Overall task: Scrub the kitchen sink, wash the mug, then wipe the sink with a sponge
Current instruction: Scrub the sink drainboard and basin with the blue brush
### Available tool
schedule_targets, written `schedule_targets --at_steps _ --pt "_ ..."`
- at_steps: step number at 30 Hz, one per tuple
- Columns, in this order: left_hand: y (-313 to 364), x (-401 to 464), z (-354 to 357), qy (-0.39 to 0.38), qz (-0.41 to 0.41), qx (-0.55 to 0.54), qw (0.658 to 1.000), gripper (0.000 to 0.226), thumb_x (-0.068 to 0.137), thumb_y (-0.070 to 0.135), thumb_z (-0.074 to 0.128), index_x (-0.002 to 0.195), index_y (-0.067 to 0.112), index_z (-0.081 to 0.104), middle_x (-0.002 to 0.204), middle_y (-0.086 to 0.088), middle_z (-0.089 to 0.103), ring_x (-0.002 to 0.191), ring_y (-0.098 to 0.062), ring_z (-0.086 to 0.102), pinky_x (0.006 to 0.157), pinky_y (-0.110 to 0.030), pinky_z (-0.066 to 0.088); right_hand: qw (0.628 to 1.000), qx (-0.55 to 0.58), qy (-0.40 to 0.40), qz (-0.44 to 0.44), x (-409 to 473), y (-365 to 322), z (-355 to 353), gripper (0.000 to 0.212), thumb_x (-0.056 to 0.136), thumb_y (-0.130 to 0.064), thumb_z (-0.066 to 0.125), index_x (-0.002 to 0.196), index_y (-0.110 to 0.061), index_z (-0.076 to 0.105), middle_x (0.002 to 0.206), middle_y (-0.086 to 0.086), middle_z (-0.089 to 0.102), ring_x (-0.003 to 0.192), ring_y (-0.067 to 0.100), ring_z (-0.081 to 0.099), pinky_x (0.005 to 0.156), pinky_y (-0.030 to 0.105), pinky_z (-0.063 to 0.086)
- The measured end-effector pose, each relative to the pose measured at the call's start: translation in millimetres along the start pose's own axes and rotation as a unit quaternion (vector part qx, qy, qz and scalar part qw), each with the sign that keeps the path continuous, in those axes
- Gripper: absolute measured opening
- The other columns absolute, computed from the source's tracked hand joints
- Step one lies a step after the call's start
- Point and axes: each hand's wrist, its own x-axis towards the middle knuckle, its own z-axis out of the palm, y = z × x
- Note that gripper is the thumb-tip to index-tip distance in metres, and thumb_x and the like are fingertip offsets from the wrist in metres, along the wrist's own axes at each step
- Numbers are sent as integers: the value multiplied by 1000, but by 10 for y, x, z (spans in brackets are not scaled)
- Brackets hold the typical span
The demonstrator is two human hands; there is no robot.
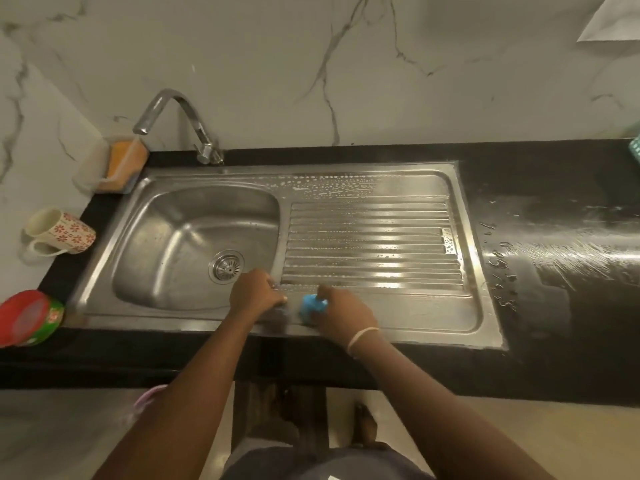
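Head view looks down on a steel sink (194,244) set in a black bench (571,306), where the left hand (256,294) curls round a dark scrubber (278,315) on the front rim and the right hand (343,315) grips a blue brush (311,304) just beside it. A flowered mug (60,232) lies tipped on its side left of the sink, and an orange sponge (124,161) stands near the tap (180,123).

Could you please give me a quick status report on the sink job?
Left hand grips grey scrubber, right hand grips blue scrubber, both on sink front rim. Drainboard soapy. Mug lying on its side at left, untouched. Nothing in the way.
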Motion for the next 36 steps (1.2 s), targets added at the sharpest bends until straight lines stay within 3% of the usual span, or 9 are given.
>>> schedule_targets --at_steps 5,9,12,16,20,23,28,31,36 --pt "-324 51 -129 -30 22 -14 999 21 70 36 82 86 24 75 77 7 71 72 -9 64 56 -18 40 1000 12 -17 8 66 25 -52 32 82 -46 69 105 -24 61 96 1 70 89 21 67 79 36 54" --pt "-761 190 -231 -49 38 -2 998 23 72 36 81 90 22 77 87 4 75 72 -9 64 63 -19 45 989 10 74 126 -43 540 -431 24 78 -33 80 91 -20 64 84 6 72 71 21 66 67 36 51" --pt "-1107 342 -318 -48 58 21 997 29 67 38 83 90 21 77 89 1 75 85 -17 70 73 -27 54 974 -18 120 190 4 399 -513 25 77 -27 82 82 -19 58 74 13 68 61 26 59 60 32 42" --pt "-1553 510 -551 -72 102 70 990 25 74 27 78 98 22 74 100 -1 71 93 -21 68 80 -32 54 988 -4 89 126 318 -589 136 24 79 -24 80 80 -26 57 73 0 67 61 16 61 62 22 46" --pt "-2084 598 -746 -48 146 81 985 28 80 17 68 107 22 71 111 -3 67 101 -22 65 86 -32 52 996 -25 10 85 823 -1596 1004 34 74 -54 72 93 -28 60 83 -3 69 74 19 67 69 34 54" --pt "-2401 667 -846 -58 166 85 981 27 82 20 70 109 20 69 110 -4 65 99 -22 65 84 -30 50 997 -19 -39 56 992 -2172 1318 30 77 -45 74 97 -27 61 87 -2 68 77 15 66 72 31 54" --pt "-2694 693 -943 -64 195 90 975 27 80 14 68 106 18 70 103 -4 68 91 -21 66 80 -29 50 994 -79 -48 54 774 -1905 1024 35 78 -53 73 102 -29 63 88 -4 69 78 10 66 77 38 56" --pt "-2867 724 -971 -53 197 64 977 32 77 10 65 107 18 69 103 -3 69 92 -21 66 78 -27 49 991 -94 -44 84 548 -1600 682 43 68 -72 63 94 -37 61 81 -7 70 68 4 67 65 28 57" --pt "-3132 695 -1221 5 181 -45 983 34 81 27 67 115 25 65 110 8 66 103 -12 60 85 -24 44 994 -73 -71 47 775 -2003 1048 32 77 -43 79 99 -29 61 82 -4 69 70 7 66 69 34 57"
